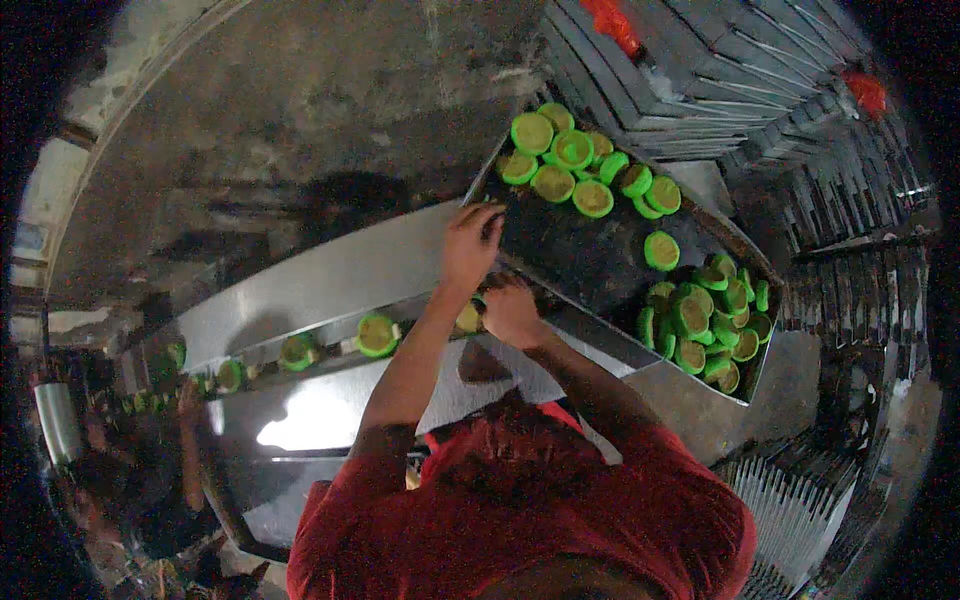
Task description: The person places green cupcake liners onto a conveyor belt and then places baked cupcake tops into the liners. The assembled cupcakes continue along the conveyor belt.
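My left hand (471, 247) is over the left edge of a dark, metal-rimmed tray (570, 250). Its fingers are loosely bent and apart, and nothing shows between them. Close below it, my right hand (513, 312) is curled at the right end of a narrow metal channel (270, 345); what its fingers close on is hidden. Beside those fingertips, partly covered by my left forearm, sits a round brown-topped piece (467, 318), like a small cake. Similar pieces in bright green cups, one of them a green-cupped cake (377, 335), stand in a row along the channel.
Green-cupped cakes (573, 150) lie at the tray's far end, and a heaped pile (700, 320) fills its near right corner. Stacked metal trays (700, 90) stand beyond and to the right. A metal rack (790, 510) is at lower right. Another person (130, 490) is at far left.
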`<state>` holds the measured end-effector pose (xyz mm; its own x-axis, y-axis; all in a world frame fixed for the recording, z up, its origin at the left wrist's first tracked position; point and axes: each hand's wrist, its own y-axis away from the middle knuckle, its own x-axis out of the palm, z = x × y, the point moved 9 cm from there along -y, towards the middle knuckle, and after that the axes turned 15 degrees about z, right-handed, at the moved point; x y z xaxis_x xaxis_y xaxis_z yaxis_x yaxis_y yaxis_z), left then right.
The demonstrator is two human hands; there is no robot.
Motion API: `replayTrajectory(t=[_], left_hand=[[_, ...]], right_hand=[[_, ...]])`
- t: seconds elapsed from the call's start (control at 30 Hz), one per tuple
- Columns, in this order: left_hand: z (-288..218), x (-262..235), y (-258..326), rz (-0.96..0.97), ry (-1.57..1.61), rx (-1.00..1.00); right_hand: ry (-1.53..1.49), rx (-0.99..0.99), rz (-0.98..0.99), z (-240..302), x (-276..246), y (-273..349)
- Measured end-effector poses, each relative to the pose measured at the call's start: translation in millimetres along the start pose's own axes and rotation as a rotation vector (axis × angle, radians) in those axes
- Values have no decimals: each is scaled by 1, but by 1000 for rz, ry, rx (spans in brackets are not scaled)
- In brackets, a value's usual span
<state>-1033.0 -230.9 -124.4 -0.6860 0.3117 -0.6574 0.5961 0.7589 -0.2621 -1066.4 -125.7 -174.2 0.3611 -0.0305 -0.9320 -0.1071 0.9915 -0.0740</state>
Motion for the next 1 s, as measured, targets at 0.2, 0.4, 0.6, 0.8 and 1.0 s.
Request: replayTrajectory(t=[0.2, 0.4, 0.6, 0.8, 1.0], left_hand=[[4, 150, -135, 680, -517, 54], [-18, 162, -101, 635, -503, -5], [62, 24, 50, 193, 629, -436], [157, -46, 218, 175, -126, -499], [74, -99, 149, -219, -575, -594]], right_hand=[[274, 280, -40, -190, -118, -81], [447, 411, 114, -299, -99, -88], [307, 306, 171, -224, -87, -71], [-616, 181, 78, -80, -83, -24], [-211, -186, 376, 33, 37, 24]])
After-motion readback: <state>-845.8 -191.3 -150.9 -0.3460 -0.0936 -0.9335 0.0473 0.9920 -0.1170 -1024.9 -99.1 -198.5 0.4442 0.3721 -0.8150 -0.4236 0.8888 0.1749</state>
